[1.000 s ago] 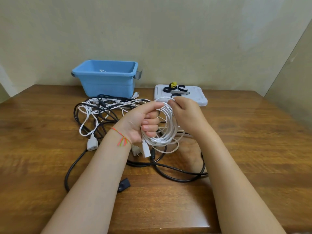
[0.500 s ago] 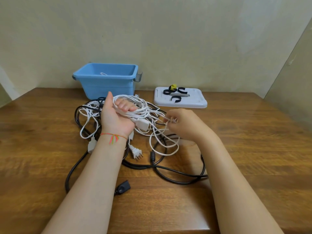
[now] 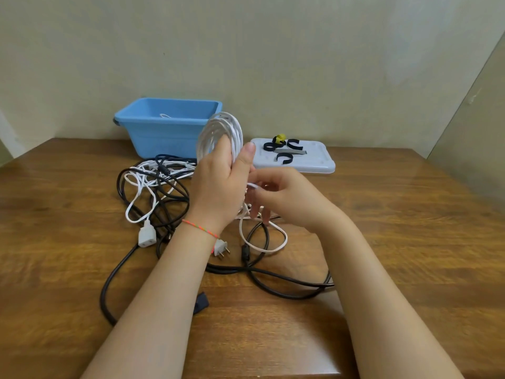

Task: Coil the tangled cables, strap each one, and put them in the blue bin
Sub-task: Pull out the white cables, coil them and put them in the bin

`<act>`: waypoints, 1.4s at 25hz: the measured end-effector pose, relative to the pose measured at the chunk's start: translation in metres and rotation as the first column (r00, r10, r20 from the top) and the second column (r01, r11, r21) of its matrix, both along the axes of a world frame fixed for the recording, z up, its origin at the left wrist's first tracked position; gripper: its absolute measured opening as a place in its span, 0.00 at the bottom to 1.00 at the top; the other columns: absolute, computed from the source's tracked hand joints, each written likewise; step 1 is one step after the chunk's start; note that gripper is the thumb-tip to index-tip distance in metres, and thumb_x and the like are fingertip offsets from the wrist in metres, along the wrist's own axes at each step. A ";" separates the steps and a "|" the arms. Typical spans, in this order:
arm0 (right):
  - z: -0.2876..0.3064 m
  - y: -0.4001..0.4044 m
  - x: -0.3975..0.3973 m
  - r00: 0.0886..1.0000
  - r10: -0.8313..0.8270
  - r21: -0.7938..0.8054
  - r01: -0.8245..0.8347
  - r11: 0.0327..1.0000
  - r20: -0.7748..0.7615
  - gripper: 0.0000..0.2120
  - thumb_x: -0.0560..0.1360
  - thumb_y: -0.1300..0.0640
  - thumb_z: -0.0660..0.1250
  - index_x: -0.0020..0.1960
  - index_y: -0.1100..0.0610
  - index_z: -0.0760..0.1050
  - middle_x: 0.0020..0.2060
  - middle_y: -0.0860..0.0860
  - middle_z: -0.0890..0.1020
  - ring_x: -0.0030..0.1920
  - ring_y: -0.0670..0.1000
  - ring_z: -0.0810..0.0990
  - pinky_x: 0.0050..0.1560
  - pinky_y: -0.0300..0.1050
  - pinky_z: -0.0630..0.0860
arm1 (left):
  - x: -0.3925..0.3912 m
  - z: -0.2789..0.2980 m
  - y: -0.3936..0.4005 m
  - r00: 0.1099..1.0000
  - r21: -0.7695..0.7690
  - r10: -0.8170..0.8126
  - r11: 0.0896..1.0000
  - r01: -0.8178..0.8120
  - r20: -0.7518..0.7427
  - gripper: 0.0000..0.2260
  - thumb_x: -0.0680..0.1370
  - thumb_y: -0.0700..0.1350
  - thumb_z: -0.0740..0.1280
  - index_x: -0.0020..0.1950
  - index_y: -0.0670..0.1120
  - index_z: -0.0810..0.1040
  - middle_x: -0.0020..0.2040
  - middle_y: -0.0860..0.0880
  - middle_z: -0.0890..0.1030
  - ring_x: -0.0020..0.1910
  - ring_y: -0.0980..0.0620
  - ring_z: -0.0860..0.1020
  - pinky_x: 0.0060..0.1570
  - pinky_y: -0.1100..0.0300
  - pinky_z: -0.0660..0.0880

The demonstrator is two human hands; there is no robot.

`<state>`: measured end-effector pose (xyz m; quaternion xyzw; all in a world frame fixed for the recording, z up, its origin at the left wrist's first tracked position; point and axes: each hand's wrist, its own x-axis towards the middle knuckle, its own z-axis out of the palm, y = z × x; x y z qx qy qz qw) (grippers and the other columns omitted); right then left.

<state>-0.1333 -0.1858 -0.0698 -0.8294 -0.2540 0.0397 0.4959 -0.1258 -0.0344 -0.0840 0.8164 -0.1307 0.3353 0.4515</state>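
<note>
the table (image 3: 396, 242) under both hands is wood with a warm brown grain and a smooth, slightly glossy finish. the white cable coil (image 3: 221, 132) gripped in the left hand (image 3: 218, 187) has a smooth plastic sheath with a soft sheen. the black cables (image 3: 273, 285) below the hands look like matt rubbery plastic. beyond the left hand, the blue bin (image 3: 164, 132) is smooth plastic. the white tray (image 3: 314, 162) beyond the right hand (image 3: 284, 198) is smooth plastic too.

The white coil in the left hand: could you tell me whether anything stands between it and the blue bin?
Nothing visible does. The left hand holds the white coil upright just before the blue bin, whose top is open.
</note>
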 end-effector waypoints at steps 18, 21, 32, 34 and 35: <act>0.007 -0.040 0.024 0.824 -0.324 0.813 0.542 0.211 -0.466 0.05 0.76 0.62 0.64 0.45 0.59 0.79 0.27 0.47 0.60 0.24 0.46 0.55 0.24 0.39 0.53 | 0.005 0.004 0.013 0.943 -0.070 -0.026 0.998 0.003 -0.331 0.20 0.82 0.53 0.60 0.43 0.35 0.69 0.34 0.39 0.75 0.29 0.49 0.71 0.35 0.49 0.73; 0.001 -0.047 0.033 0.614 -0.635 0.672 0.714 0.194 -0.469 0.09 0.74 0.63 0.63 0.50 0.60 0.80 0.31 0.49 0.71 0.29 0.48 0.66 0.31 0.42 0.64 | 0.007 0.003 0.012 0.922 -0.026 -0.045 0.999 0.038 -0.385 0.18 0.81 0.52 0.61 0.39 0.39 0.68 0.33 0.42 0.71 0.32 0.47 0.69 0.37 0.51 0.69; -0.002 0.009 -0.002 0.999 -0.050 -0.042 0.051 0.998 0.020 0.08 0.77 0.49 0.69 0.50 0.53 0.80 0.39 0.48 0.84 0.40 0.45 0.82 0.47 0.46 0.79 | 0.015 -0.002 0.009 0.869 -0.389 -0.083 0.912 -0.131 -0.487 0.14 0.80 0.51 0.60 0.38 0.46 0.68 0.27 0.46 0.68 0.23 0.49 0.66 0.27 0.60 0.64; -0.001 0.006 -0.002 0.999 -0.019 -0.077 0.022 0.997 0.029 0.06 0.77 0.52 0.70 0.48 0.55 0.80 0.34 0.49 0.81 0.33 0.44 0.77 0.41 0.43 0.77 | 0.012 0.001 0.008 0.859 -0.447 -0.101 0.881 -0.157 -0.501 0.14 0.81 0.49 0.59 0.38 0.46 0.66 0.24 0.49 0.67 0.20 0.51 0.63 0.23 0.63 0.61; -0.001 0.005 -0.001 0.998 -0.043 -0.026 0.044 0.999 0.044 0.05 0.78 0.54 0.70 0.46 0.55 0.81 0.32 0.48 0.79 0.31 0.43 0.74 0.37 0.40 0.74 | 0.010 0.002 0.008 0.842 -0.460 -0.154 0.879 -0.122 -0.517 0.14 0.82 0.50 0.59 0.38 0.46 0.66 0.23 0.50 0.66 0.19 0.51 0.62 0.24 0.63 0.59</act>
